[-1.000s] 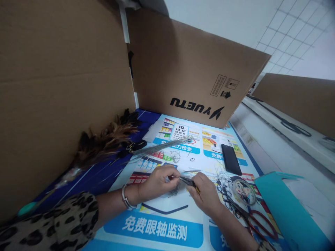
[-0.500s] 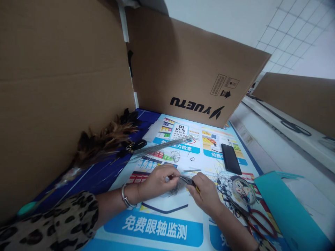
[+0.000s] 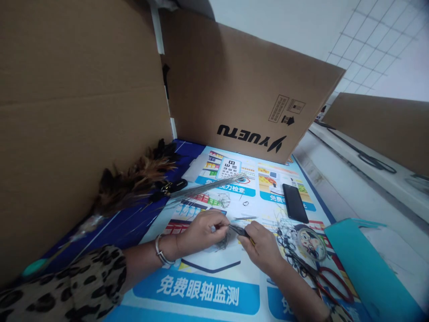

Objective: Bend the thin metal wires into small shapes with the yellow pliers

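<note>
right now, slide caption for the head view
Right hand holds pliers toward the pinching left hand; red-handled scissors lie nearby.

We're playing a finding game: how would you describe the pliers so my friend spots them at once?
Start at the big cardboard panel marked YUETU, then come down the printed sheet to where the right hand holds the pliers, pointing at the left hand. They're dark-tipped with a little yellow showing, unlike the red-handled scissors lying farther right.

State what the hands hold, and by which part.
The right hand grips pliers by the handles; the left hand pinches near their tips, any held thing too small to tell.
</note>
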The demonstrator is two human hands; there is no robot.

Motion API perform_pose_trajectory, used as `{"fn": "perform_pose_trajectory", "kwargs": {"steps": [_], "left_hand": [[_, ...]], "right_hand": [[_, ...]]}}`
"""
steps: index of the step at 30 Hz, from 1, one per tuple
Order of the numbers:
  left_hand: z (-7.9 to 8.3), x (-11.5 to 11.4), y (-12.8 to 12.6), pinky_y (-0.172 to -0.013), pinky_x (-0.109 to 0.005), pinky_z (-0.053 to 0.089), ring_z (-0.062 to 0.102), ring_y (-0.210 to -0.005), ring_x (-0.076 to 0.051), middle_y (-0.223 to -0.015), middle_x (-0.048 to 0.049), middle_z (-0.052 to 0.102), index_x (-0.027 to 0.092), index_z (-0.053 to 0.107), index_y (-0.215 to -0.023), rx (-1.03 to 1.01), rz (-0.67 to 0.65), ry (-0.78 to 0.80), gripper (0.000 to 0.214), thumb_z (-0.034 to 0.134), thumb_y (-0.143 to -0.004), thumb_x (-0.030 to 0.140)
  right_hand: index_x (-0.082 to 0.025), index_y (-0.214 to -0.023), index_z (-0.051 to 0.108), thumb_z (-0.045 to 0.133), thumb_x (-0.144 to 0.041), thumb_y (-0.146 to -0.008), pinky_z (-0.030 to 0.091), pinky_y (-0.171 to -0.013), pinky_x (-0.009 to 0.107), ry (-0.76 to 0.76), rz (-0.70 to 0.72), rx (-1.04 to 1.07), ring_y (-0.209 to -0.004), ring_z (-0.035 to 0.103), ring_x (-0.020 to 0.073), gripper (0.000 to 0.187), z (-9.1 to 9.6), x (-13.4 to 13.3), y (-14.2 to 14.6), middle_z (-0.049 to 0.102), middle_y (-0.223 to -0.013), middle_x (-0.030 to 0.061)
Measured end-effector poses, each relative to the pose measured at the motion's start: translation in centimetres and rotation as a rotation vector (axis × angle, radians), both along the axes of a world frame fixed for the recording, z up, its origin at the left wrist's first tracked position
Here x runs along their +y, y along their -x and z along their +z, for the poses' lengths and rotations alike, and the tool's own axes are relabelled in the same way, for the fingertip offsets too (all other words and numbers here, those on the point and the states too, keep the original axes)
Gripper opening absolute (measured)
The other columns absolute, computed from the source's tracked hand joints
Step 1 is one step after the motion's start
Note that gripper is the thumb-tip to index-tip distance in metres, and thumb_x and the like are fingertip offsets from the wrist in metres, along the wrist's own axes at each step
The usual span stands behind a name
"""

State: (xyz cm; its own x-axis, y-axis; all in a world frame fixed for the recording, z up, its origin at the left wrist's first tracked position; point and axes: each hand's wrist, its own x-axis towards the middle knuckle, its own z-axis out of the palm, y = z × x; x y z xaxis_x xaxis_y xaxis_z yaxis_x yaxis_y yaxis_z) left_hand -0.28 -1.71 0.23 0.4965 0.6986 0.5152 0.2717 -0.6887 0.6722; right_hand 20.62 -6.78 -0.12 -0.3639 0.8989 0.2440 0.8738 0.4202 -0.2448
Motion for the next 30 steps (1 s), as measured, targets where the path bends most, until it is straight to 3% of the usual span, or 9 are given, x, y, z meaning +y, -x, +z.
{"fn": "perform_pose_trajectory", "kwargs": {"steps": [30], "left_hand": [[0.09,0.06,0.13,-0.060,-0.023,0.038,0.051,-0.061,-0.011,-0.064,-0.0004,0.058,0.014,0.058,-0.068,0.039,-0.029,0.033,0.009,0.051,-0.074,0.012]], "right_hand": [[-0.019,-0.075,0.045,0.035,-0.045,-0.089,0.032,-0.059,0.023,0.086,0.010,-0.021,-0.070,0.048,0.0137,0.031,0.64,0.04,0.01,0.052,-0.076,0.0023]]}}
